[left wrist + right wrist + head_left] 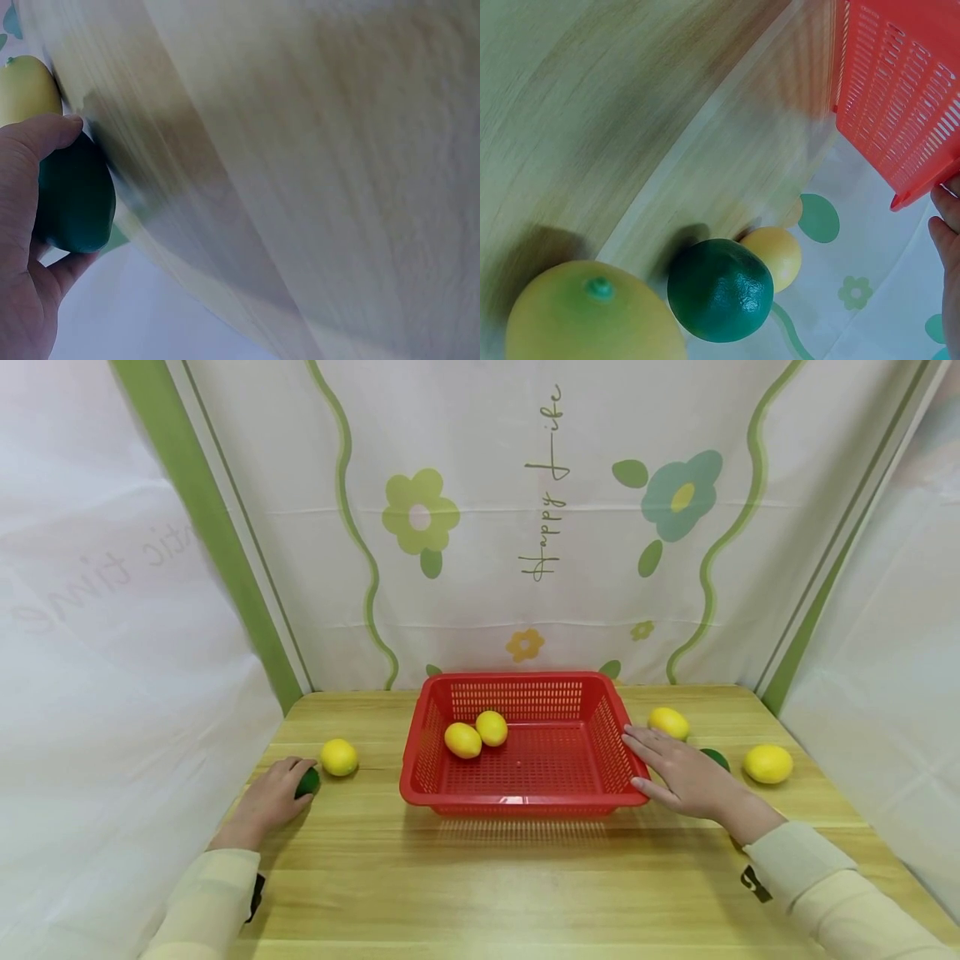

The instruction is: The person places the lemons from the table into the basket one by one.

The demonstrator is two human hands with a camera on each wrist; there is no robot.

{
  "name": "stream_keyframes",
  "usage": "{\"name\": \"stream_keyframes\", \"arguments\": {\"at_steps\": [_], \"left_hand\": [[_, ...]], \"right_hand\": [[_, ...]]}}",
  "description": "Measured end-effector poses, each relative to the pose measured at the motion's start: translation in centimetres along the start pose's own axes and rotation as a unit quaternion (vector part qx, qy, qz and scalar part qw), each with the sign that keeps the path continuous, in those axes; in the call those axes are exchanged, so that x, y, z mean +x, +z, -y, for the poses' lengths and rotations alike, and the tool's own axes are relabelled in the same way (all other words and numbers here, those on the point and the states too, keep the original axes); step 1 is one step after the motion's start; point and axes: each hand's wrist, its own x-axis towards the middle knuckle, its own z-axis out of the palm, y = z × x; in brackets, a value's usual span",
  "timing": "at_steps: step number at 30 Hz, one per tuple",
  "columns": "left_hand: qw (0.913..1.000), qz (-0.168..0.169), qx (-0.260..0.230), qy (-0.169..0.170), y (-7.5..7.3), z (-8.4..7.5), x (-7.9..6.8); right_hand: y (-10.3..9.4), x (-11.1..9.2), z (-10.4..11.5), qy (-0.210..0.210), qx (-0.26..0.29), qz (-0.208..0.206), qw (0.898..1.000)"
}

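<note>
At the table's left side, my left hand grips a dark green lime. In the left wrist view its thumb bends over the top of the lime and a finger lies beneath. A yellow lemon sits just beyond it. My right hand rests with straight fingers on the right rim of the red plastic basket. Two lemons lie together in the basket's left half. In the right wrist view only some of the fingers show, at the basket's rim.
Right of the basket are a lemon, a second lime partly hidden by my right hand, and another lemon. The wooden table meets a printed white curtain behind, with white sheets at both sides.
</note>
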Motion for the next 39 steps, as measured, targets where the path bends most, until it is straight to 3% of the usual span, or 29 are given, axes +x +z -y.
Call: {"name": "stream_keyframes", "arguments": {"at_steps": [10, 16, 25, 30, 39], "left_hand": [[0.9999, -0.017, 0.0, 0.001, 0.3, 0.2, -0.2], [0.9985, -0.053, 0.002, 0.013, 0.2, 0.3, -0.4], [0.99, -0.123, 0.029, 0.062, -0.2, 0.7, -0.4], [0.9815, -0.166, 0.04, 0.087, -0.4, 0.7, -0.2], [0.9564, -0.243, 0.063, 0.15, -0.8, 1.1, 0.7]], "right_hand": [[0.0, 0.0, 0.0, -0.002, -0.002, -0.007, 1.0], [0.0, 0.0, 0.1, 0.003, 0.0, 0.0, 1.0], [0.0, 0.0, 0.1, 0.004, 0.001, 0.002, 1.0], [-0.1, 0.0, 0.1, 0.001, 0.001, 0.0, 1.0], [-0.1, 0.1, 0.1, -0.004, -0.001, -0.004, 1.0]]}}
